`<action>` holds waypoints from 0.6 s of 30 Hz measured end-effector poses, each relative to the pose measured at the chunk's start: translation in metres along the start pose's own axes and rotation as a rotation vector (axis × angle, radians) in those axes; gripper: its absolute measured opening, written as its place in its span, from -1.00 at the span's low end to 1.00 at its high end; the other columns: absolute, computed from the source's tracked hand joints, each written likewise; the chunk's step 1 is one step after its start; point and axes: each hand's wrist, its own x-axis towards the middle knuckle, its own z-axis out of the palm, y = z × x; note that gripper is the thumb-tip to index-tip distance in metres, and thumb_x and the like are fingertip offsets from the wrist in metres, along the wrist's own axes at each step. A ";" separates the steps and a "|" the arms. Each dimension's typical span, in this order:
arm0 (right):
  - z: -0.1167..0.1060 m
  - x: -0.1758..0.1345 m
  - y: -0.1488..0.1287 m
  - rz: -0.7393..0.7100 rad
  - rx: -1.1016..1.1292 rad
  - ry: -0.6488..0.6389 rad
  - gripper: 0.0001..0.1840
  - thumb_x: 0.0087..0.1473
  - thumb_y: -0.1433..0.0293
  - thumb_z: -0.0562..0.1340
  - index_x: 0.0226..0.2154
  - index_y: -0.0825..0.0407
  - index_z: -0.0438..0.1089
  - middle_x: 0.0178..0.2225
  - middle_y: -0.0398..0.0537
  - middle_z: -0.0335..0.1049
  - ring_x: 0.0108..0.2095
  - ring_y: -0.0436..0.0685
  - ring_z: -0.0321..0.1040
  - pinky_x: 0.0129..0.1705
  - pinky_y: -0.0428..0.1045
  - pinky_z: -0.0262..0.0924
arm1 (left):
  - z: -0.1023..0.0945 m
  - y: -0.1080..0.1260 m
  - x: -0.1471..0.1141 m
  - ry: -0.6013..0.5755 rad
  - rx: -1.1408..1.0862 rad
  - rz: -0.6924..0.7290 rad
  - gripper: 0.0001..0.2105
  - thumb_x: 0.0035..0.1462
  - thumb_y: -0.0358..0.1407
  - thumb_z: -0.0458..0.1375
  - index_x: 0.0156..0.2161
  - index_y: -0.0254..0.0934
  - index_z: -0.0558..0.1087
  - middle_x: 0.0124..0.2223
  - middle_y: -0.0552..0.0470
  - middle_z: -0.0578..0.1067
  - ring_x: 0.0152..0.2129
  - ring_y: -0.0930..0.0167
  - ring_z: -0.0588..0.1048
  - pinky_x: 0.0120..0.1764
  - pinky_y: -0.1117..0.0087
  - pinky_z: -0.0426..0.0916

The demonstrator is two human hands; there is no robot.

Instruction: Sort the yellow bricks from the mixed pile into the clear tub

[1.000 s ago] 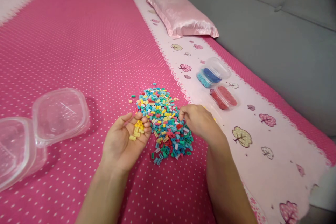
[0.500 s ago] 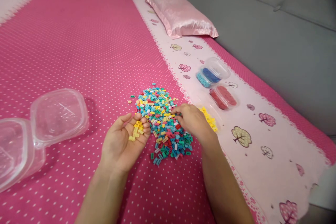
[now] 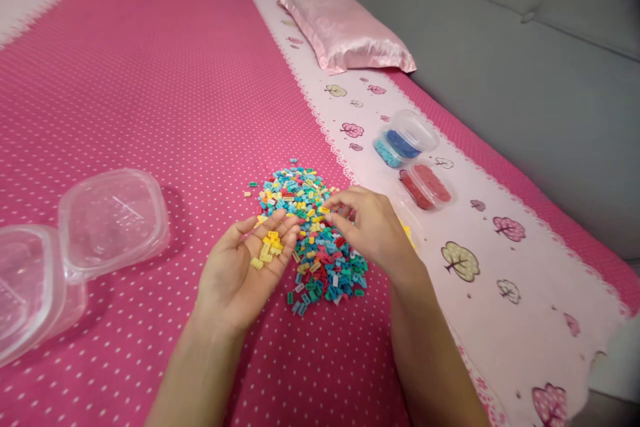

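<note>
My left hand (image 3: pixel 245 267) lies palm up with its fingers stretched forward, cradling several small yellow toy bricks (image 3: pixel 270 243). Above the heap, my right hand (image 3: pixel 367 223) pinches one yellow brick (image 3: pixel 325 210) between thumb and fingertips. Beneath and between both hands spreads a heap of small building bricks (image 3: pixel 330 273) in teal, green, blue, pink, red, white and yellow. Behind my right wrist, a clear container with yellow bricks (image 3: pixel 408 232) is mostly hidden.
Clear containers with blue bricks (image 3: pixel 403 143) and red bricks (image 3: pixel 425 187) sit at the right. Two clear tubs (image 3: pixel 115 220) stand at the left on the pink dotted bedsheet (image 3: pixel 150 113). A pink satin pillow (image 3: pixel 345 30) lies farther back, beside a grey padded headboard (image 3: pixel 500 60).
My right hand has risen slightly off the heap, and a yellow brick now shows in its fingertips. My left hand has shifted a little to the right with its yellow bricks, its fingers straighter.
</note>
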 end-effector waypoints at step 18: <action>0.001 -0.003 -0.013 -0.010 0.036 0.125 -0.78 0.11 0.47 0.16 -0.24 0.00 0.50 -0.27 -0.08 0.52 -0.29 0.06 0.43 -0.21 -0.03 0.28 | -0.001 0.000 -0.001 -0.023 -0.013 -0.044 -0.75 0.20 -0.42 -0.10 -0.28 -0.45 0.42 -0.38 -0.18 0.50 -0.48 0.38 0.51 -0.42 0.41 0.50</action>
